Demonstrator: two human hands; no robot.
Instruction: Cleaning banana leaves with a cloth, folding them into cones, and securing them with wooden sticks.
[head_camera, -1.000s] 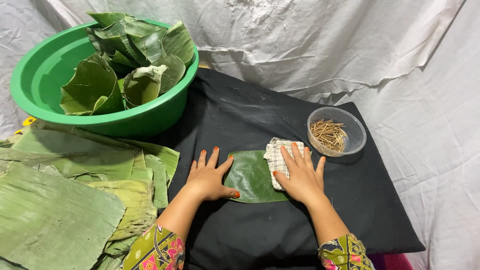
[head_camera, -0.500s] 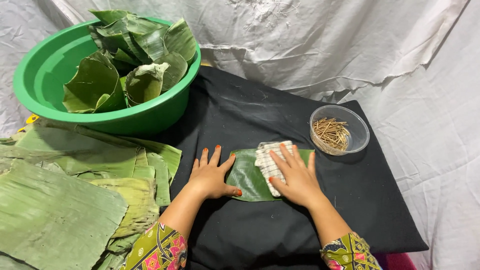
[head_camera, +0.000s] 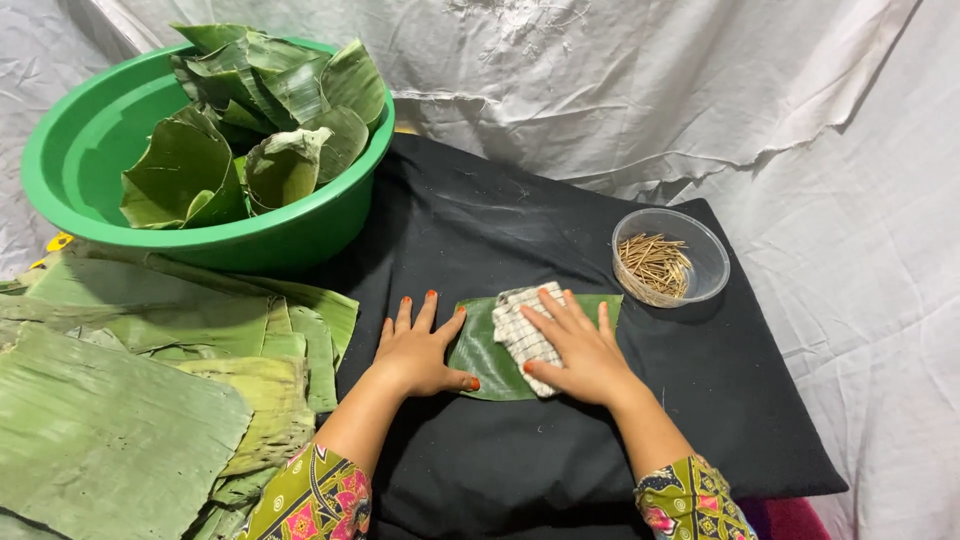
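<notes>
My left hand lies flat and spread on the black cloth that covers the worktop, its thumb and the edge of the palm pinning the near left edge of a small cut piece of banana leaf; it grips nothing, it only presses. My right hand lies flat too, fingers stretched out and a little apart, bearing down on a folded checked rag that sits on the leaf. To wipe well I would keep the left palm steady so the leaf does not slide, and draw the rag along the ribs of the leaf and not across them, with even, light weight, since a leaf of this kind probably splits along its grain. The leaf lies in the middle of the black cloth, between my hands, roughly rectangular, dark green and smooth, with a faint sheen; whether it is damp I cannot tell from here. Beyond my right hand stands a clear round bowl of thin wooden picks. To my left lie larger, paler leaf sheets, and behind them a green basin heaped with folded leaves.
</notes>
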